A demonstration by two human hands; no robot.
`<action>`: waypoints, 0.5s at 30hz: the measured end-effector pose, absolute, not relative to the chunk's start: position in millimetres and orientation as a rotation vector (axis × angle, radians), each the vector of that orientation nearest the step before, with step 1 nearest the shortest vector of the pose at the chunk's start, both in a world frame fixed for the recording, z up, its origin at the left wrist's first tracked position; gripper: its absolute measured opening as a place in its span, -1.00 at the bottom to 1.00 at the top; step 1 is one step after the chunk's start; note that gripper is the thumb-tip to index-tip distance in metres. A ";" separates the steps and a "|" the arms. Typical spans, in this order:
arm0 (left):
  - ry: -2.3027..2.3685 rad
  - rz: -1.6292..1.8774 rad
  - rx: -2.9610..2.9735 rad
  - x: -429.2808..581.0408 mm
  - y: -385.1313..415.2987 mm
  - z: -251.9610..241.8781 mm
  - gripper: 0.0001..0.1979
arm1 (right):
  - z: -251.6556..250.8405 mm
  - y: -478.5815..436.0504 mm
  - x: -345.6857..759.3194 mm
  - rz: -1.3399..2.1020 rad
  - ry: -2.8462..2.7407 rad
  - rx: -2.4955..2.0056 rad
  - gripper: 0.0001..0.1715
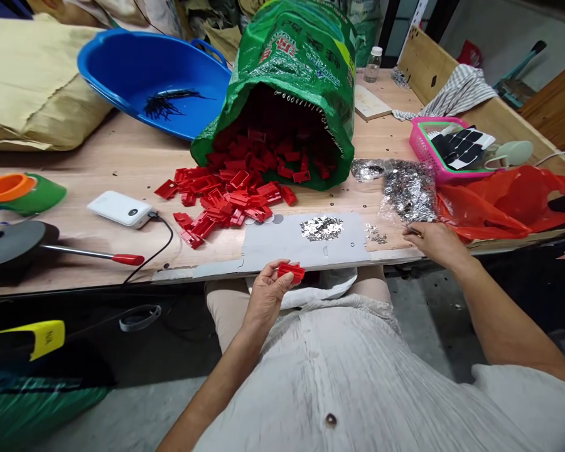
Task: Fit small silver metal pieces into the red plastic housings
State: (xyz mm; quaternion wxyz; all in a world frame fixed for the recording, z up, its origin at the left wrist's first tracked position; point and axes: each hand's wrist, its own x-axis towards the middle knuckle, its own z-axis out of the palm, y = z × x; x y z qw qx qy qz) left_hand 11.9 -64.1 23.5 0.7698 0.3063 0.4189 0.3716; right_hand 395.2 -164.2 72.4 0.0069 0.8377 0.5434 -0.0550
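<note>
One red plastic clip [290, 272] is sitting in the left hand [267, 296], fingers pinching it, long axis sideways, just off the surface [122, 157] edge, while the right hand [434, 243], fingers pressed together, is resting near small metal bits [375, 234].

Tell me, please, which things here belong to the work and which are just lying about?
Work: left hand holding a red plastic part; green woven sack of red parts; right hand by silver metal bits.
Lying about: white power bank; striped cloth; plastic bottle.
</note>
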 end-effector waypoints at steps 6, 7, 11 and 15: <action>0.910 0.821 0.679 11.9 -63.8 23.4 -0.55 | 41.3 -158.7 378.0 -0.305 1.943 2.710 -0.80; 0.911 0.824 0.678 11.7 -63.9 23.0 -0.55 | 37.4 -157.9 376.5 -0.314 1.956 2.722 -0.80; 0.917 0.811 0.676 11.8 -64.5 21.4 -0.55 | 25.1 -153.9 372.8 -0.258 1.981 2.742 -0.77; 0.912 0.800 0.685 12.4 -64.5 20.4 -0.56 | 15.7 -149.8 372.9 -0.244 2.050 2.726 -0.76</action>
